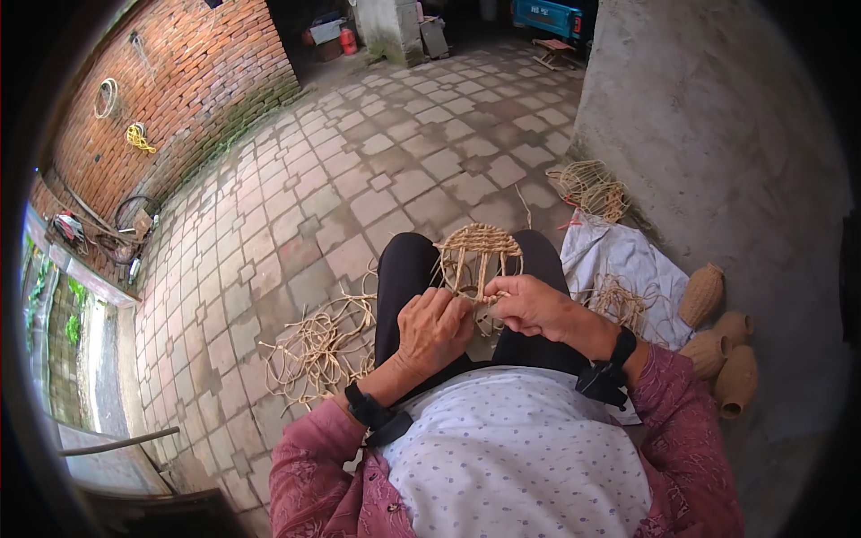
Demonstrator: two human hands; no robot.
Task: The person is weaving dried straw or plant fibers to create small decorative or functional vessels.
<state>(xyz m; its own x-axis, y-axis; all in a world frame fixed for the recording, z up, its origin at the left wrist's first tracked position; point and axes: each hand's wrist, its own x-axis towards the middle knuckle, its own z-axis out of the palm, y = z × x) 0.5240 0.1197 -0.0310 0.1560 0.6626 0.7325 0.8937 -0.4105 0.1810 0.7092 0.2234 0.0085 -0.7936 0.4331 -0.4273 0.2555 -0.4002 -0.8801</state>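
A woven straw-cord basket (482, 240) rests between my knees, tightly woven at its far end, with bare upright strands nearer me. My left hand (437, 330) is closed at the near left of the basket, its fingertips partly hidden behind the knuckles. Thumb and forefinger of my right hand (535, 309) pinch straw cord at the near edge, just right of the left hand. Both hands almost meet there. Loose straw cord (327, 348) lies in a tangled heap on the paving left of my legs.
To my right, a white sack (628, 260) lies under more loose cord. Several vase-shaped woven pieces (702, 294) lie beside it by the grey wall (717, 134). An open-mesh cord bundle (592, 188) sits farther off. A brick wall (206, 81) stands at far left.
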